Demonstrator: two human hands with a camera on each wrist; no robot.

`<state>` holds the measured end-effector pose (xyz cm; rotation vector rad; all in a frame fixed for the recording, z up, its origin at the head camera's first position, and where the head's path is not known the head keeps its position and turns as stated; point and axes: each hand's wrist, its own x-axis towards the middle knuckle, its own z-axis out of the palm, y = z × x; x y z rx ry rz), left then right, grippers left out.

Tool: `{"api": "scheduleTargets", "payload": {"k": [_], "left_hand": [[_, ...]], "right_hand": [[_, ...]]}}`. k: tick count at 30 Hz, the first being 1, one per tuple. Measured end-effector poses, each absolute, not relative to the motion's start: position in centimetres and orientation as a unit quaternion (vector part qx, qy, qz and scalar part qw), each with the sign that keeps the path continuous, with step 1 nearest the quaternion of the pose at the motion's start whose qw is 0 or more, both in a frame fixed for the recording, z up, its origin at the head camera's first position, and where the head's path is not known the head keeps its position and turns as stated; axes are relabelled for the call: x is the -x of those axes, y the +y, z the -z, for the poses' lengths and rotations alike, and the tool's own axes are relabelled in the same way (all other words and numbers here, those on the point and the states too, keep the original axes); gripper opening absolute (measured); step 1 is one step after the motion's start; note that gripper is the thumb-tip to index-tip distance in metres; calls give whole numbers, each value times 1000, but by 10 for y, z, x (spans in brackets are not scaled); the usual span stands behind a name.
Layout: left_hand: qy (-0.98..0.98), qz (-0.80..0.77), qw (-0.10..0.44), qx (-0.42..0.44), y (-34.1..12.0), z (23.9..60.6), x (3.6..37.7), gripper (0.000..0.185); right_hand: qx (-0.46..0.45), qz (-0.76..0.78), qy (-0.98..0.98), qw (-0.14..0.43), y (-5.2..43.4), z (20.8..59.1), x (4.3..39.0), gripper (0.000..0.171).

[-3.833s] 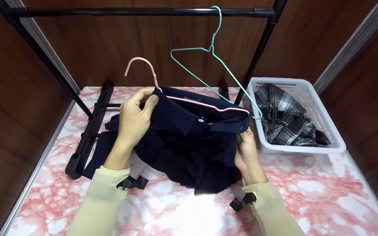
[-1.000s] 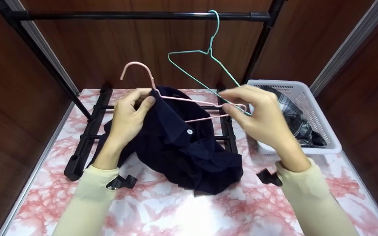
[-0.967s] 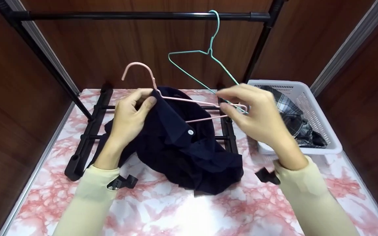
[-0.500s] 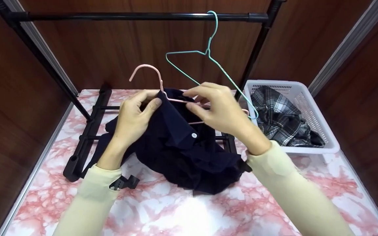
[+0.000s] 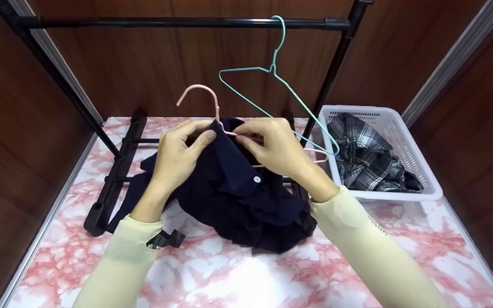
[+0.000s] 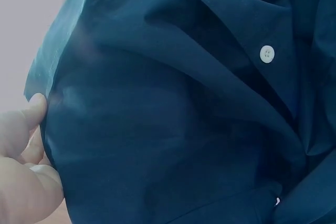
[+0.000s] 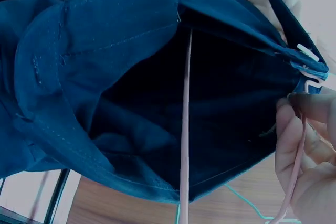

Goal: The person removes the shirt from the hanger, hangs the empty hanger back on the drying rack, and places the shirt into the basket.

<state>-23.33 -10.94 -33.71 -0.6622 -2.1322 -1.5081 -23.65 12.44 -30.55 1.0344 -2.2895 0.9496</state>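
A navy shirt (image 5: pixel 229 179) with white buttons lies bunched below both hands, its collar raised. My left hand (image 5: pixel 180 149) pinches the collar's left side; in the left wrist view its thumb and fingers (image 6: pixel 29 166) grip the edge of the cloth. A pink wire hanger (image 5: pixel 199 87) sits partly inside the neck opening, hook up. My right hand (image 5: pixel 274 143) pinches the hanger's upper wire close to its neck. In the right wrist view, the hanger's lower bar (image 7: pixel 185 129) runs into the opening, and the right fingers (image 7: pixel 294 129) curl round the wire. The hanger's far end inside the shirt is hidden.
A black garment rack (image 5: pixel 156 22) stands behind, with a turquoise hanger (image 5: pixel 246 68) on its bar. On the right, a white plastic basket (image 5: pixel 430 179) holds a plaid cloth garment (image 5: pixel 370 154). The tabletop (image 5: pixel 212 273) has a pink marbled pattern, with wooden panels around it.
My right hand let go of the collar's right side, took the hanger's far end, then slid left along its wire towards the neck. The hanger and left hand shifted slightly right.
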Motion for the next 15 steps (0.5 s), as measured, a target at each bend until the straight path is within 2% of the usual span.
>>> {"api": "scheduleTargets", "payload": {"k": [15], "left_hand": [[-755,567,228,238,-107,336,233,19]], "right_hand": [[-352,-379,-832,201,131,304,231,10]]}}
